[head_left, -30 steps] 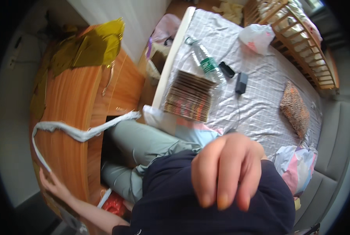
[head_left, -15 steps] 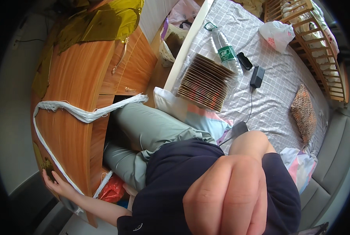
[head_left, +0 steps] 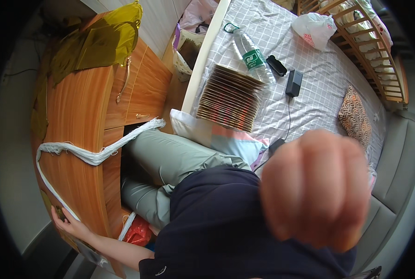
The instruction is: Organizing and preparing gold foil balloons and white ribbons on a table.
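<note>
My right hand (head_left: 315, 188) is raised very near the camera, its fingers curled together and blurred; whatever they might hold is hidden. At the far left, my left hand (head_left: 72, 225) lies along the edge of the wooden desk (head_left: 84, 107). Its fingers are apart, beside a small dark gold patch, possibly foil. A bundle of white threads (head_left: 92, 159) crosses the desktop, one end reaching over the desk's edge by my knee. A thin white strand runs from the bundle's other end down to my left hand.
Gold foil sheets (head_left: 107, 39) cover the desk's far end. On the bed (head_left: 309, 109) to the right are a stack of brown folded sheets (head_left: 228, 98), a plastic bottle (head_left: 253, 56), a black adapter (head_left: 294, 83) and a patterned cushion (head_left: 355, 116). A red bag (head_left: 138, 231) sits below the desk.
My right hand has moved up and to the right, still with curled fingers. My left hand stays at the desk edge. The whole view has shifted slightly.
</note>
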The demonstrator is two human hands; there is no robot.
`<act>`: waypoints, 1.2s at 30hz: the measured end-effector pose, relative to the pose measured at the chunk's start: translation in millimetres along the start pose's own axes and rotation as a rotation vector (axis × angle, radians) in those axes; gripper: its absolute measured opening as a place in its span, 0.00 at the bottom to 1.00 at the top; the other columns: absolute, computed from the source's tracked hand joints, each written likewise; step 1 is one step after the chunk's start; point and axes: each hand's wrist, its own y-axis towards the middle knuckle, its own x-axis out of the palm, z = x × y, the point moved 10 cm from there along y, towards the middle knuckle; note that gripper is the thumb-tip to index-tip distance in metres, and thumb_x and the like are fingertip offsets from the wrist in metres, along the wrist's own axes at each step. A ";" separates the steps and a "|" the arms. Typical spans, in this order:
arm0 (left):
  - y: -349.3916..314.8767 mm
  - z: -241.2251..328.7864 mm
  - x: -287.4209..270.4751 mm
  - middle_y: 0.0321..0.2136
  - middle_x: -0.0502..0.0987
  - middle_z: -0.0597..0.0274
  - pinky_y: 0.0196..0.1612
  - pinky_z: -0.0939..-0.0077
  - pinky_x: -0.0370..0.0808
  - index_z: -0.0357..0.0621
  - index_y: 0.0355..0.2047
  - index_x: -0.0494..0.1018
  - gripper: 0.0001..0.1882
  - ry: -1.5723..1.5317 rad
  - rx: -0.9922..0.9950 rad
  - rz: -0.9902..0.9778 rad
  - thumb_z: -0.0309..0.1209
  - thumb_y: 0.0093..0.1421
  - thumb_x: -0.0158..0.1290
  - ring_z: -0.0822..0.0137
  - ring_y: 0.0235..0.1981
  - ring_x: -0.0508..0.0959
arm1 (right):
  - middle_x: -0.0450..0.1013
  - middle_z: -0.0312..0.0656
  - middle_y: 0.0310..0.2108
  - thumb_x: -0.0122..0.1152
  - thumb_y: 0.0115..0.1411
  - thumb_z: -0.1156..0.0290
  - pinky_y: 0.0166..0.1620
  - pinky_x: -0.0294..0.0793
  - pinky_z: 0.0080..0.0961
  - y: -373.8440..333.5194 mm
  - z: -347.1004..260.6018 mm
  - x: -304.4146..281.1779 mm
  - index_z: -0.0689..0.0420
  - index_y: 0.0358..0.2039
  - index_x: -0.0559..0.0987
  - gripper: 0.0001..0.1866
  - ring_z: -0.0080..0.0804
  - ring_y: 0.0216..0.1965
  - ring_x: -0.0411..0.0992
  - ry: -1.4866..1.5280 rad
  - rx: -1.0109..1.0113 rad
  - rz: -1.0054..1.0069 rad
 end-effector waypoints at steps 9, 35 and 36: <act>8.1 14.1 9.5 0.57 0.71 0.60 0.55 0.59 0.65 0.46 0.57 0.70 0.20 -0.005 0.002 -0.006 0.38 0.67 0.50 0.59 0.58 0.68 | 0.74 0.42 0.31 0.62 0.59 0.76 0.41 0.84 0.35 6.9 -127.9 -4.1 0.58 0.31 0.82 0.02 0.37 0.34 0.73 -0.090 -0.017 -0.189; -19.8 -19.7 -21.4 0.59 0.68 0.61 0.57 0.64 0.65 0.45 0.58 0.68 0.19 -0.051 -0.015 0.005 0.32 0.68 0.49 0.62 0.59 0.66 | 0.73 0.41 0.37 0.53 0.67 0.66 0.50 0.75 0.40 4.8 21.5 106.7 0.58 0.43 0.78 0.11 0.38 0.41 0.70 0.066 1.344 -1.007; -25.0 -29.7 -22.5 0.60 0.67 0.62 0.58 0.63 0.63 0.45 0.59 0.67 0.19 -0.040 -0.027 -0.015 0.32 0.68 0.48 0.62 0.60 0.66 | 0.73 0.42 0.38 0.53 0.67 0.66 0.50 0.75 0.39 11.4 91.3 139.8 0.58 0.43 0.78 0.11 0.37 0.42 0.70 0.096 1.394 -1.041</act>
